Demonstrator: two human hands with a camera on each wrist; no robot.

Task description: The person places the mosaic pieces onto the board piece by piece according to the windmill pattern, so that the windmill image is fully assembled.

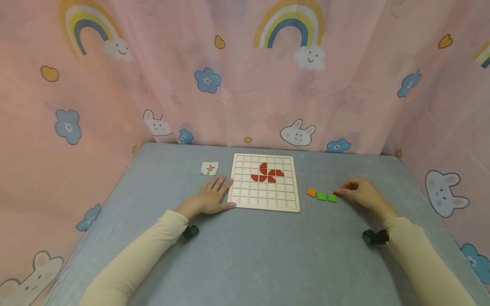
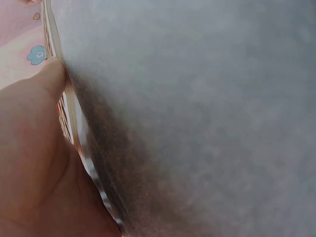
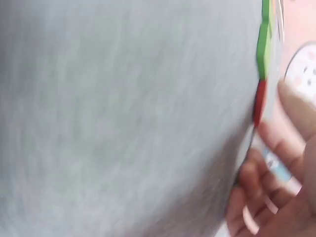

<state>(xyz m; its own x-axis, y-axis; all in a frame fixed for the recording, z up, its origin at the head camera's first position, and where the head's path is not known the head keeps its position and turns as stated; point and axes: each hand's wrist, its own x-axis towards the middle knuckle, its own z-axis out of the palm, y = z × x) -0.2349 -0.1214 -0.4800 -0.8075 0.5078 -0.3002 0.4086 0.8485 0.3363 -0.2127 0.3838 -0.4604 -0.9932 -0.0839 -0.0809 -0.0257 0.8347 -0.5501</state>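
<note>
Here on the pale blue-grey worktop [image 1: 245, 255], the left hand [image 1: 209, 199] lies at the left edge of the square gridded board [image 1: 264, 195], fingers spread and straight, thumb by its near left corner, pressing lightly but gripping nothing. On the board, red pieces [image 1: 263, 171] make a pinwheel shape, a little beyond the middle, with bare squares all round. Just past those left fingers sits a small paper card [image 1: 209, 168], printed with a grid and a reddish pinwheel of its own. Over to the right, apart from the board, runs a short row: an orange tile [image 1: 311, 192], one green tile [image 1: 321, 196], another green tile [image 1: 332, 198], and then a red tile [image 1: 336, 194] at the fingertips of the right hand [image 1: 361, 193]. Those fingers are curled, touching the red tile, yet I can't tell whether finger and thumb are really pinching it. Both arms wear cream sleeves [image 1: 141, 250], and behind it all hangs a pink curtain [image 1: 237, 114] of rainbows, rabbits and blue flowers.
</note>
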